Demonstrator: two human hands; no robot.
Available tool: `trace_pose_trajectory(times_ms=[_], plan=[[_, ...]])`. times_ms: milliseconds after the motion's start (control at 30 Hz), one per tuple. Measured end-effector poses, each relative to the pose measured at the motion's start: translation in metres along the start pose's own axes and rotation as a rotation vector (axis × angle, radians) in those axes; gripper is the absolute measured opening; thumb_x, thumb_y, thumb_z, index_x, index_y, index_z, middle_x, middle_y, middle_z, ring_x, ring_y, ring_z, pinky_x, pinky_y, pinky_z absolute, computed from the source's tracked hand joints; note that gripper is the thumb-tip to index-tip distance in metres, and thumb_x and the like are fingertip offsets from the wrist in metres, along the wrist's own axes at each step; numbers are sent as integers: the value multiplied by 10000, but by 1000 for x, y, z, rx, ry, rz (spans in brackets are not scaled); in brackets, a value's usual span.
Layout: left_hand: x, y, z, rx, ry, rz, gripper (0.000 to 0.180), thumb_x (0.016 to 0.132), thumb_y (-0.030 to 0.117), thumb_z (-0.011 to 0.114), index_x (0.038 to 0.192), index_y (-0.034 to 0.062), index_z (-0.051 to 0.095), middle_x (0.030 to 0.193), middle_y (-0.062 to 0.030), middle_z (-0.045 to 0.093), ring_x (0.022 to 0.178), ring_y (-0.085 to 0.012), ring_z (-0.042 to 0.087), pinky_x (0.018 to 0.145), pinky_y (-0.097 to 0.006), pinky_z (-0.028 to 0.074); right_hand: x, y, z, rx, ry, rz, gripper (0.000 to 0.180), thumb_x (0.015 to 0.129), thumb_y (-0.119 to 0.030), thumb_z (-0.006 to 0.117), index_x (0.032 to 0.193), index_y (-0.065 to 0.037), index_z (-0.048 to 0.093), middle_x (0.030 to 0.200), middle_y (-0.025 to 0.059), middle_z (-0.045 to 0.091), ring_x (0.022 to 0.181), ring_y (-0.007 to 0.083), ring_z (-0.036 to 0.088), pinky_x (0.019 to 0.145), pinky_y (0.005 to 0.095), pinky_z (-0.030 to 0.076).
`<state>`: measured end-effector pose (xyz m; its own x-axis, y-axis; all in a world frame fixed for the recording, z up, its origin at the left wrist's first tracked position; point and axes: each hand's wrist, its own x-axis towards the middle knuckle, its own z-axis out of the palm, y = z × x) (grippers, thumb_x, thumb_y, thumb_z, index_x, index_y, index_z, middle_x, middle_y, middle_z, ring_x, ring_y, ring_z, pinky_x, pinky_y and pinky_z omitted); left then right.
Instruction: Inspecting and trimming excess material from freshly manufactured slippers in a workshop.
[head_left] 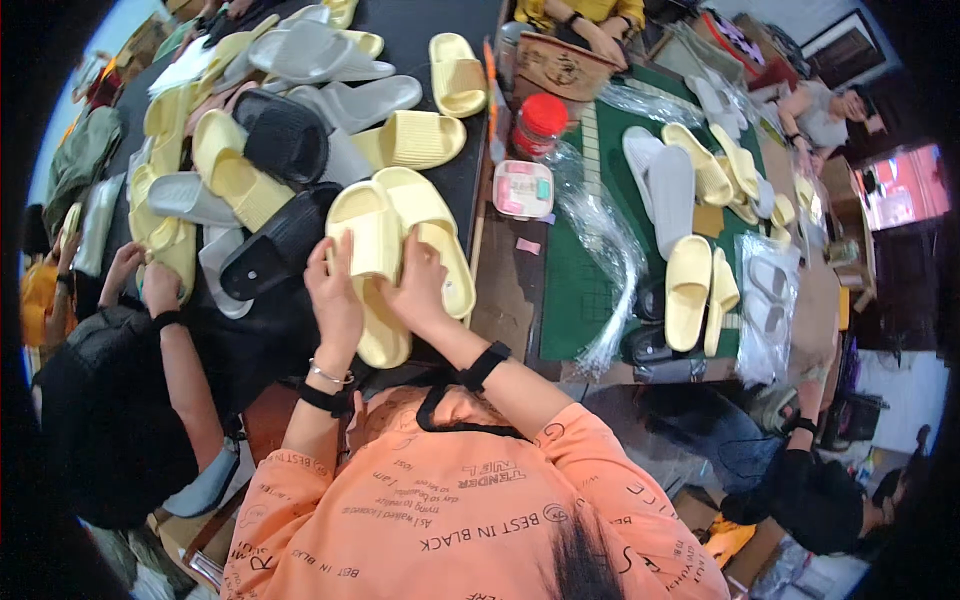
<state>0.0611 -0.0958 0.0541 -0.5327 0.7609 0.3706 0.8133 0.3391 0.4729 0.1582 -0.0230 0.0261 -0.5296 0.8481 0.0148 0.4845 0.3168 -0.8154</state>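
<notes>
In front of me, at the near edge of the black table, a pale yellow slide sandal (362, 225) is held between my two hands, its sole end toward me. My left hand (335, 308) grips it at the left side by the strap. From the right, my right hand (416, 288) holds it, fingers by the strap's other edge. A second yellow slide sandal (436, 230) lies just behind and to the right, partly covered by the first one and my right fingers. Left of my hands, a black slide sandal (285, 245) rests against the pile.
Yellow, grey and black sandals, among them a grey slide (318, 52), heap across the black table. On the right are a red-lidded jar (541, 122), a small box (523, 190), clear plastic bags (605, 240) and a green mat (570, 320) with more sandals. Co-workers' hands (150, 280) work at left.
</notes>
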Motion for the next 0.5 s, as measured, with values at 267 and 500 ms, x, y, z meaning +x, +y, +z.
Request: trace_pose_trajectory(times_ms=[267,500], plan=[[-5,5,16,351,12,-114,618,722,-65,478,1264,232,460,1231,-94,396,1062,-296,382,877,-407,338,-10,23,-15,-173,-167,-89,856,668,-361,681,1311,22,267,1203,196,435,1161,332,336,911,490,295],[-5,2,33,310,-49,-144,616,732,-32,476,1295,209,414,1260,-103,357,1097,-333,331,891,-463,289,-47,124,-125,24,133,165,287,656,-98,619,937,-44,614,907,145,616,873,288,577,760,369,452]])
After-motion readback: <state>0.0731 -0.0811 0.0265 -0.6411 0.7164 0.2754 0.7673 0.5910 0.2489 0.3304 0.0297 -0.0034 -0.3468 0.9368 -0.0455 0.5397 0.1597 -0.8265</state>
